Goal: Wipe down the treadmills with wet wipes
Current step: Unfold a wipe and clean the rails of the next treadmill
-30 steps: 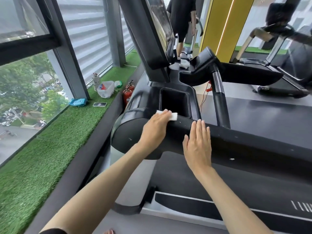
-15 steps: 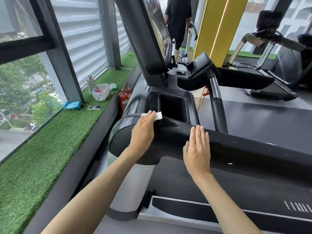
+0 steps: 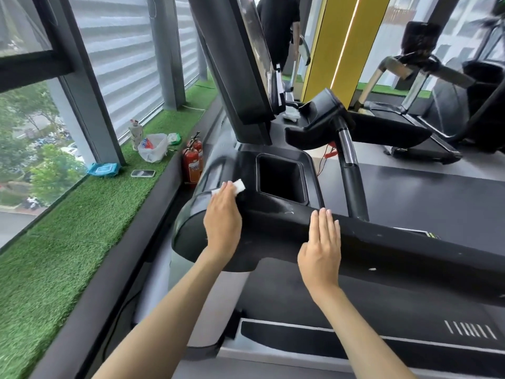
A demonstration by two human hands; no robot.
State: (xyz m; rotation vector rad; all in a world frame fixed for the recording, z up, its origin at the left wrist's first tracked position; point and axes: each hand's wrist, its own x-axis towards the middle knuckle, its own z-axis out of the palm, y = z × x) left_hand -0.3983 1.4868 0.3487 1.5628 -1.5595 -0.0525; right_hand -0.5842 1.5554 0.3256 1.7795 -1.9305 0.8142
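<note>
On the treadmill [image 3: 191, 236], at ten o'clock from our right hand [image 3: 321, 242], our left hand [image 3: 222, 214] presses the wipe [image 3: 237, 185] with straight fingers, gripping nothing. Our right hand lies flat, empty, on the crossbar [image 3: 396, 242]. Unpinched, the wipe could slip free into the cup well [image 3: 280, 176] at two o'clock.

- two hands in shot: left hand [image 3: 222, 220], right hand [image 3: 321, 250].
- one wet wipe [image 3: 238, 185], white.
- two treadmills i can count for sure: near treadmill [image 3: 410, 247], far treadmill [image 3: 426, 149].
- one square cup well [image 3: 281, 177] in the near console.
- two red fire extinguishers [image 3: 191, 166], side by side.
- along the grass strip [image 3: 82, 214], one of each: phone [image 3: 143, 173], blue wipes pack [image 3: 103, 169], plastic bag [image 3: 153, 149], bottle [image 3: 135, 134].
- one person in black [image 3: 276, 28] up ahead.
</note>
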